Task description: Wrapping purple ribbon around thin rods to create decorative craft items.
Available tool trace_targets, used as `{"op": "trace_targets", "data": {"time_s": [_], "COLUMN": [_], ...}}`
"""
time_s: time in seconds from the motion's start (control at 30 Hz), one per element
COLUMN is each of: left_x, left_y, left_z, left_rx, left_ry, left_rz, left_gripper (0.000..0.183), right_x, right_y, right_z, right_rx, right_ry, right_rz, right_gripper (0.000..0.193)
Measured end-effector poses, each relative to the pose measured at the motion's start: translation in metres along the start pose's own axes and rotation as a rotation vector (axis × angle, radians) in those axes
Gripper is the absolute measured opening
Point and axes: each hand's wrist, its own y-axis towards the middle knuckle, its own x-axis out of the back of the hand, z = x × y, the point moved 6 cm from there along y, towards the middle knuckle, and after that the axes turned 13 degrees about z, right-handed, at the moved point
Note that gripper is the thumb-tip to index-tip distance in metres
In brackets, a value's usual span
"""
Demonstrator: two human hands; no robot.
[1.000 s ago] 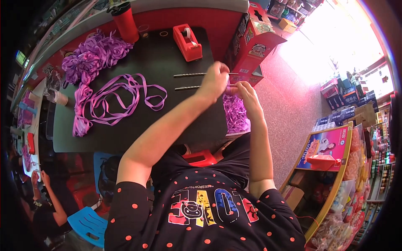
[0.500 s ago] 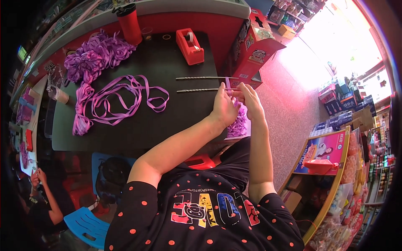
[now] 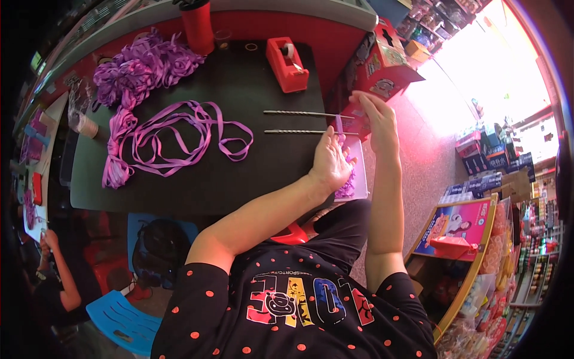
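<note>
Two thin metal rods with twisted shafts, an upper rod and a lower rod, stick out past the table's right edge. A strip of purple ribbon spans them near their right ends. My left hand is just below the lower rod, its thumb and fingers closing around the ribbon's lower part. Up and to the right, my right hand is raised beside the rod ends, fingers bent together; whatever lies between its fingertips is too small to make out. A pale tray of purple ribbon pieces sits below.
Loose loops of purple ribbon and a heaped ribbon bundle lie on the dark table. A red tape dispenser and red tumbler stand farther back. A red carton is beyond the right edge. Another person's arm shows far left.
My right hand has moved up and right, away from my left hand, which has shifted slightly down. The view has moved a little, so the table items appear displaced.
</note>
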Motion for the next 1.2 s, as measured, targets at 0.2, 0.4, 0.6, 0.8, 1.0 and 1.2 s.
{"op": "trace_targets", "data": {"time_s": [0.2,0.4,0.6,0.8,1.0,1.2], "left_x": [0.003,0.011,0.012,0.009,0.015,0.006], "left_y": [0.003,0.009,0.009,0.006,0.008,0.006], "left_z": [0.008,0.009,0.008,0.008,0.008,0.004], "left_rx": [-0.004,-0.008,-0.021,0.014,-0.005,0.0], "left_ry": [-0.05,-0.085,-0.071,-0.069,-0.074,-0.111], "left_rz": [-0.056,-0.056,-0.043,-0.098,-0.081,0.051], "left_gripper": [0.08,0.069,0.067,0.071,0.072,0.065], "right_x": [-0.056,-0.08,-0.091,-0.084,-0.083,-0.085], "right_y": [0.097,0.152,0.151,0.148,0.116,0.097], "right_z": [0.014,-0.042,-0.043,-0.028,-0.03,-0.042], "right_rx": [0.093,-0.399,-0.542,-0.477,-0.444,-0.435], "right_ry": [-0.08,0.034,0.218,0.343,0.347,0.378], "right_rz": [0.15,0.315,0.287,0.29,0.328,0.304], "right_gripper": [0.031,0.023,0.019,0.017,0.018,0.02]}}
